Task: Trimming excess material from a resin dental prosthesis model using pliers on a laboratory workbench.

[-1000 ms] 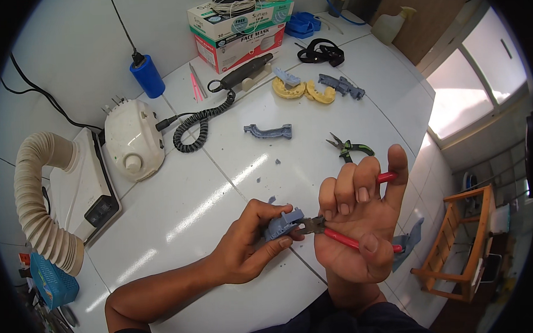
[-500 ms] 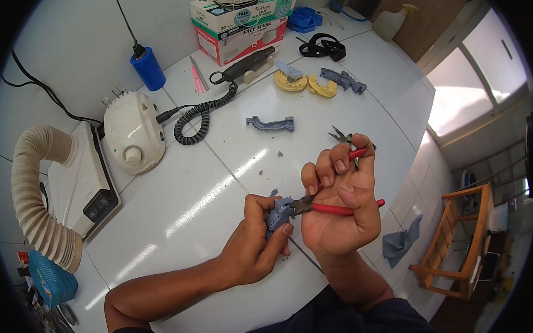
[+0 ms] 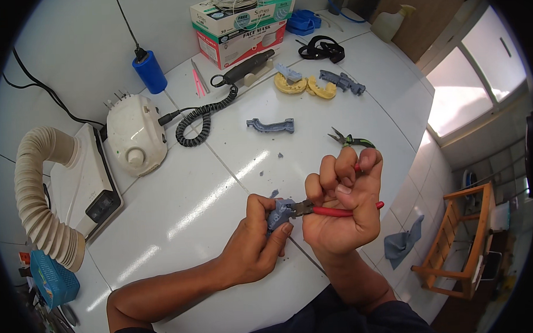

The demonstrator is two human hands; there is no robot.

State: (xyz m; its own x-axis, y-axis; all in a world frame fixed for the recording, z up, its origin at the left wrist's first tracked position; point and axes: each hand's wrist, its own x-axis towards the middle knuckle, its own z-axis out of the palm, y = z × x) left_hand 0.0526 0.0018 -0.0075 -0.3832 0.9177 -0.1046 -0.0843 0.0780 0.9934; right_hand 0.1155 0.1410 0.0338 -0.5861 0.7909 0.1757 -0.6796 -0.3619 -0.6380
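Note:
My left hand [image 3: 251,243] grips a blue-grey moulded piece [image 3: 278,212] low in the middle, thumb along its near side. In my right hand [image 3: 343,214], palm upturned, are red-handled cutting pliers [image 3: 330,211]; fingers curl round the handles and the metal jaws meet the piece's right end. Beyond the hands a similar curved piece [image 3: 270,125] lies alone among small crumbs. Green-and-black pliers [image 3: 359,141] rest just past my right fingers. Farther back are yellow horseshoe-shaped models [image 3: 291,85] and a darker grey piece [image 3: 343,81].
At left stand a white machine [image 3: 136,136] with coiled cable, a ribbed hose [image 3: 38,180] and a blue basket [image 3: 53,276]. Cardboard boxes [image 3: 238,41], a black handpiece [image 3: 245,67] and a black strap [image 3: 321,49] lie behind. Right of the table are a wooden stand [image 3: 457,236] and grey cloth [image 3: 401,244].
Compared with one second ago, my right hand sits farther left and its fingers have curled tighter over the red handles. The piece in my left hand has tilted slightly.

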